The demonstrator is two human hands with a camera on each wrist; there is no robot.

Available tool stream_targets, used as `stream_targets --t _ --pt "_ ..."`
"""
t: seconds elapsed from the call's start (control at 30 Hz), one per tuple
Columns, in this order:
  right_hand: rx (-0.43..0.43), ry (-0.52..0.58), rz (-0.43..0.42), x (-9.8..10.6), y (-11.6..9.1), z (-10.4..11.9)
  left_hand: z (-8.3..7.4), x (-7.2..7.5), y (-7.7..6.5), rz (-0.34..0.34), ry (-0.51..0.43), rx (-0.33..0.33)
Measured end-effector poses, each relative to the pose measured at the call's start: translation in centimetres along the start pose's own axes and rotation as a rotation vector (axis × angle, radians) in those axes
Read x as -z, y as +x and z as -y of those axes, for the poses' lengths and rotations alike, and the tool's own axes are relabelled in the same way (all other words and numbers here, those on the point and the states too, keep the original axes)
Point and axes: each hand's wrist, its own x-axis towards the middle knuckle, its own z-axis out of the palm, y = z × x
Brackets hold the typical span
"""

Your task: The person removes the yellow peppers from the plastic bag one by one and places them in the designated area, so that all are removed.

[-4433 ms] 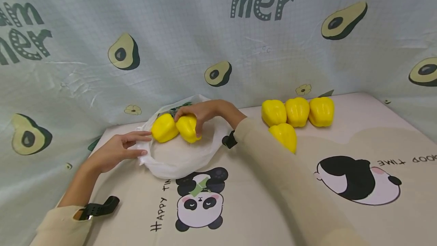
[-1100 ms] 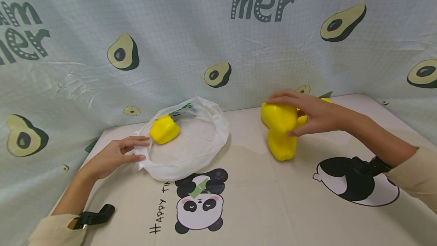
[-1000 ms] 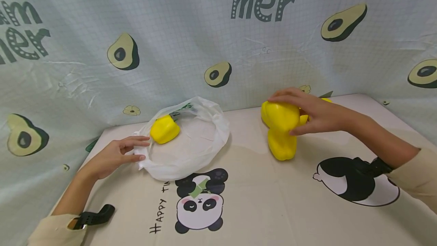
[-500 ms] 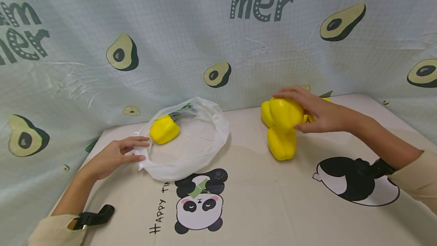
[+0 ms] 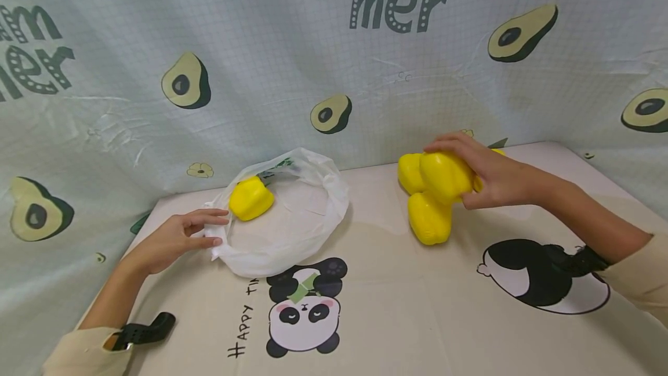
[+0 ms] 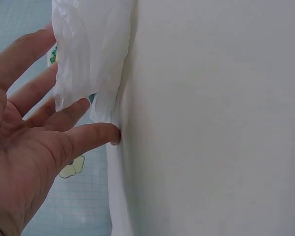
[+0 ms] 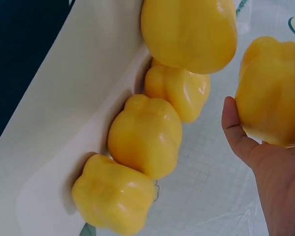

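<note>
My right hand [image 5: 493,176] holds a yellow bell pepper [image 5: 446,177] over a group of other peppers, thumb on its near side and fingers over its top; the right wrist view shows the held pepper [image 7: 273,93] apart from the row. Just below it lies the front pepper [image 5: 430,219], and a back one [image 5: 410,173] shows at its left. At the left, an opened white plastic bag [image 5: 276,260] has one yellow pepper [image 5: 250,199] inside. My left hand [image 5: 174,242] touches the bag's left rim with loosely extended fingers; its thumb [image 6: 96,136] lies by the edge.
In the right wrist view several peppers stand in a line, including a middle one [image 7: 145,135] and an end one [image 7: 113,194]. The panda-printed tabletop [image 5: 386,283] ends at an avocado-patterned curtain [image 5: 261,74] behind.
Over the longer span, my right hand has carried one bell pepper from the bag to the group at the right. Lately it has shifted slightly rightward with the pepper. The left hand stays at the bag.
</note>
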Motion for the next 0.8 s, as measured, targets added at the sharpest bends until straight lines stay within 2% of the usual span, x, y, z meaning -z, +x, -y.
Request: stream_targets --t 0.17,0.37,0.6,0.8 --pt "-0.007 -0.027 -0.006 -0.2 -0.4 -0.3 0.0 0.0 0.1 -0.001 0.005 0.014" --pt "-0.078 -0.03 0.001 -0.2 -1.3 -0.8 0.1 0.0 0.1 -0.002 0.021 0.014" --pt "-0.155 0.052 -0.013 0.1 -2.4 -1.3 0.1 -0.1 0.1 -0.002 0.012 0.007" --pt "-0.158 0.094 -0.022 0.4 -3.5 -1.8 0.1 -0.1 0.0 -0.004 0.012 0.008"
